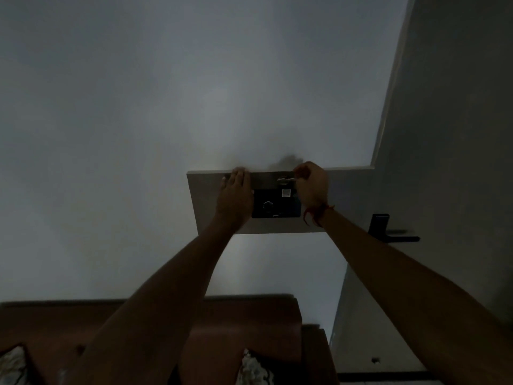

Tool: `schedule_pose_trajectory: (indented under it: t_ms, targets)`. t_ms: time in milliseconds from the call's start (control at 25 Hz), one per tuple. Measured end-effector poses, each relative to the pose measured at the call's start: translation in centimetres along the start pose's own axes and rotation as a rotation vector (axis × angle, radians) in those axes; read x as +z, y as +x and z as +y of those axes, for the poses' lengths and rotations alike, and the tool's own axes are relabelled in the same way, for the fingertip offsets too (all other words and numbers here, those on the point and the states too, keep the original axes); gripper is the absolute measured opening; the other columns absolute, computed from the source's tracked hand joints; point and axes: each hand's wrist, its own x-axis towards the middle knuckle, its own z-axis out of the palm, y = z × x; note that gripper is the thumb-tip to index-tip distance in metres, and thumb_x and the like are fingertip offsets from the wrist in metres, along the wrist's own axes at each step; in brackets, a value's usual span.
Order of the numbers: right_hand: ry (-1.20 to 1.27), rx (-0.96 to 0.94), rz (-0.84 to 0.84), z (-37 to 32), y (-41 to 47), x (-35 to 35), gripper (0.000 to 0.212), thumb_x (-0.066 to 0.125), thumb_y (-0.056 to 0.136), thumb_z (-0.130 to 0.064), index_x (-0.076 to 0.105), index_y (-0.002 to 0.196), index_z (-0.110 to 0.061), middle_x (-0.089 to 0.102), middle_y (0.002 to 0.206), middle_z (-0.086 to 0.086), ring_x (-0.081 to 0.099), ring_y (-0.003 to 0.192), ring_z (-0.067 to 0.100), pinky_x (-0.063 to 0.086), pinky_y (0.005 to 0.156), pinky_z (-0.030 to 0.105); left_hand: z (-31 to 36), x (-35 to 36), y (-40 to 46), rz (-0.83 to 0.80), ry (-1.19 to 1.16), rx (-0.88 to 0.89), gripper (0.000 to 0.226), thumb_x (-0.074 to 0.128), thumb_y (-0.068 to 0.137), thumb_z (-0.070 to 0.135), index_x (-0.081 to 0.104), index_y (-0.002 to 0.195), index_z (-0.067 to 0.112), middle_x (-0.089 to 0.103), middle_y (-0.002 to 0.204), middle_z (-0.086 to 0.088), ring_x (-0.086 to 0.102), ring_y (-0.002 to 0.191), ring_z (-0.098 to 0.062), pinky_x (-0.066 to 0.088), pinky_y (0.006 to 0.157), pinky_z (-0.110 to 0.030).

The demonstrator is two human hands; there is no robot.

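Note:
A pale flat board [211, 218] is held up against the white wall, with a black box [274, 208] bearing a round dial and a small white sticker fixed to its face. My left hand [236, 195] lies flat on the board, fingers straight and reaching its top edge. My right hand [312, 187] is curled at the board's upper right, pinching a small silvery metal piece [284, 179] above the black box. A red thread is tied round my right wrist. The room is dim.
A grey door [444, 162] with a black lever handle [394, 234] stands at the right. Below, a brown wooden headboard [249, 315] runs along the wall, with patterned cushions [255, 368] at the bottom edge.

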Motion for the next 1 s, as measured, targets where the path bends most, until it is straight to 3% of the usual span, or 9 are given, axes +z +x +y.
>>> schedule_pose_trajectory:
  t_ms: [80,240,360,520,640,720,800,880,1000]
  targets:
    - [-0.046,0.077,0.035,0.5,0.0,0.5,0.013,0.062,0.079,0.004,0.064,0.091,0.001,0.067,0.096,0.024,0.064,0.09,0.034,0.054,0.08,0.043,0.1,0.0,0.0,0.0,0.004,0.0,0.06,0.041,0.107,0.024,0.023,0.159,0.002,0.024,0.167,-0.018,0.018,0.158,-0.031,0.021,0.129,-0.053]
    - [0.032,0.11,-0.03,0.3,-0.3,1.4,0.015,0.068,0.087,-0.015,0.063,0.091,-0.001,0.07,0.089,0.02,0.066,0.082,0.028,0.051,0.068,0.032,0.1,0.0,0.0,0.007,0.009,-0.001,0.059,0.042,0.107,0.025,0.024,0.158,0.003,0.026,0.167,-0.017,0.019,0.158,-0.03,0.022,0.129,-0.053]
    - [0.048,0.098,-0.055,0.3,-0.3,1.7,0.007,0.067,0.085,-0.006,0.064,0.09,-0.002,0.071,0.088,0.019,0.068,0.084,0.029,0.055,0.07,0.033,0.0,0.0,0.0,0.007,0.014,-0.005,0.059,0.042,0.107,0.024,0.024,0.159,0.003,0.026,0.167,-0.017,0.019,0.158,-0.03,0.022,0.129,-0.053]
    - [0.047,-0.054,-0.123,-0.6,-0.7,1.4,0.015,0.069,0.078,-0.003,0.064,0.089,-0.012,0.07,0.086,0.008,0.066,0.076,0.013,0.057,0.065,0.024,0.0,0.2,0.0,0.005,0.013,0.002,0.061,0.043,0.106,0.026,0.022,0.159,0.003,0.024,0.167,-0.018,0.018,0.158,-0.031,0.022,0.129,-0.053]
    - [0.096,-0.174,-0.26,-1.2,-0.9,1.2,0.019,0.066,0.077,0.003,0.065,0.089,-0.012,0.071,0.088,0.011,0.069,0.081,0.021,0.061,0.071,0.033,-0.1,0.4,-0.1,0.013,0.013,0.009,0.061,0.044,0.106,0.026,0.023,0.159,0.003,0.026,0.167,-0.018,0.019,0.158,-0.031,0.022,0.129,-0.053]
    - [0.139,-0.135,-0.254,-1.2,-0.7,1.1,0.027,0.057,0.074,0.013,0.067,0.086,-0.008,0.071,0.087,0.015,0.07,0.082,0.026,0.062,0.074,0.04,-0.1,0.3,0.0,0.024,0.009,0.003,0.06,0.044,0.106,0.025,0.024,0.159,0.003,0.027,0.166,-0.018,0.02,0.158,-0.031,0.023,0.129,-0.053]
    - [0.043,-0.114,-0.156,-0.8,-0.5,0.5,0.032,0.051,0.071,0.017,0.067,0.085,-0.008,0.07,0.089,0.017,0.067,0.085,0.029,0.059,0.077,0.042,0.0,0.2,0.0,0.025,-0.002,0.002,0.06,0.043,0.106,0.025,0.024,0.158,0.004,0.028,0.166,-0.017,0.021,0.157,-0.031,0.024,0.128,-0.053]
    - [-0.152,-0.207,-0.103,0.1,-0.8,-0.2,0.031,0.052,0.071,0.016,0.069,0.089,-0.004,0.067,0.092,0.022,0.062,0.089,0.036,0.051,0.08,0.043,-0.2,0.1,-0.2,0.009,0.002,0.0,0.059,0.042,0.106,0.025,0.025,0.158,0.003,0.028,0.166,-0.017,0.021,0.158,-0.031,0.024,0.128,-0.053]
    - [-0.412,-0.354,-0.281,0.2,0.1,-0.6,0.027,0.055,0.08,0.008,0.07,0.1,-0.001,0.063,0.097,0.024,0.056,0.095,0.037,0.046,0.082,0.041,0.1,-0.1,0.5,0.012,-0.011,-0.007,0.059,0.043,0.106,0.026,0.025,0.158,0.004,0.028,0.166,-0.017,0.02,0.158,-0.031,0.024,0.128,-0.053]
